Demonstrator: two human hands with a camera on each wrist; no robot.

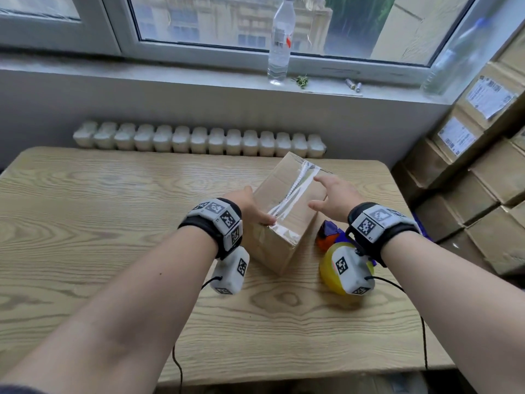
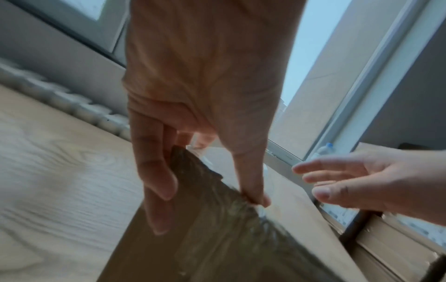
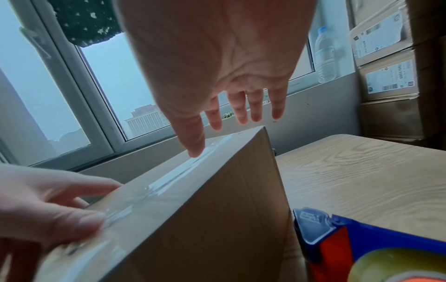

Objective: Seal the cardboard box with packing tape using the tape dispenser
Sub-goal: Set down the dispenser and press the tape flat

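Observation:
A brown cardboard box (image 1: 272,245) stands on the wooden table (image 1: 99,223), turned at an angle. A strip of clear packing tape (image 1: 295,191) runs along its top seam and down the near end. My left hand (image 1: 260,214) is at the near left corner: the thumb (image 2: 253,192) presses the tape at the top edge and straight fingers lie down the side. My right hand (image 1: 326,191) hovers open over the box's right top edge, fingers spread, holding nothing. The blue and orange tape dispenser (image 1: 326,236) with its yellowish roll (image 3: 398,267) lies on the table right of the box, partly hidden by my right wrist.
Sealed cartons (image 1: 468,166) with labels are stacked along the right edge of the table. A radiator (image 1: 199,140) runs behind the table. On the window sill stand two clear bottles (image 1: 281,44), with two small batteries (image 1: 353,85) lying near them.

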